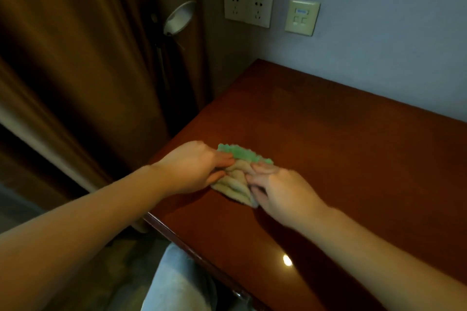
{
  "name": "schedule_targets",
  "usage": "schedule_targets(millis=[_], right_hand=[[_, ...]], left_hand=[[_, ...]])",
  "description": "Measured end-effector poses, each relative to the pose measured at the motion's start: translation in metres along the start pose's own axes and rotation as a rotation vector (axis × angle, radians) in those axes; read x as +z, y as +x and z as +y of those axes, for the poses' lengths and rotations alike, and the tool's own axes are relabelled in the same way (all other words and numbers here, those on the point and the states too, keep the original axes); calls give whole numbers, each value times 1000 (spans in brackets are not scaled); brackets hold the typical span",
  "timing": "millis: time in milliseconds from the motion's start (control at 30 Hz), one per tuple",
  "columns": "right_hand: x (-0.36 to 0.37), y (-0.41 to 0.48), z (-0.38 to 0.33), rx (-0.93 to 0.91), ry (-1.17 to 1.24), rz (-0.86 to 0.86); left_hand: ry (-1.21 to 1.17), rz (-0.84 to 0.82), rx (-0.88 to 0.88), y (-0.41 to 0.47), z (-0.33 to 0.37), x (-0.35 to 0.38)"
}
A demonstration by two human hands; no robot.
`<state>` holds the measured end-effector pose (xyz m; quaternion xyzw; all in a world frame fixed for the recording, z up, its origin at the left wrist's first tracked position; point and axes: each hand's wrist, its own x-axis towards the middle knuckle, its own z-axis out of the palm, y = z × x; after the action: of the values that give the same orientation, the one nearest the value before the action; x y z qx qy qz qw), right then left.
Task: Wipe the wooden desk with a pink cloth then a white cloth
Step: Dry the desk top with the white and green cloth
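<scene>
A small bunched cloth (236, 184) lies on the reddish wooden desk (341, 149) near its left edge. It looks pale beige with a green fringe along its far side. My left hand (194, 166) grips the cloth's left side with the fingers pinched on it. My right hand (280, 189) grips its right side, with the fingers curled into the folds. Both hands press the cloth down on the desk top. No pink cloth shows in this view.
A brown curtain (75, 58) hangs left of the desk, with a metal lamp (177, 15) beside it. Wall sockets (247, 9) and a data plate (302, 17) sit on the grey wall behind. My trouser leg (177, 285) is below the desk's front edge.
</scene>
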<state>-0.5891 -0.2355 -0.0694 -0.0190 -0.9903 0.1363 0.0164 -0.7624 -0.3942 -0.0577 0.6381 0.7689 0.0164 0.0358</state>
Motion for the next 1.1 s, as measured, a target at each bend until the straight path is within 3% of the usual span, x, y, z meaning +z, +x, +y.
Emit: schedule_targets(millis=[233,533,900,1100], right_hand=[[0,-7,-22,83,-75,-70],[7,-43,-41,153,62,-86],[6,9,-4,185,48,-30],[5,3,-9,140,-17,-39]], left_hand=[[102,-44,-103,-8,20,-7],[124,-102,-156,-37,56,-11],[69,-46,-285,8,23,3],[66,-99,-207,6,16,-3]])
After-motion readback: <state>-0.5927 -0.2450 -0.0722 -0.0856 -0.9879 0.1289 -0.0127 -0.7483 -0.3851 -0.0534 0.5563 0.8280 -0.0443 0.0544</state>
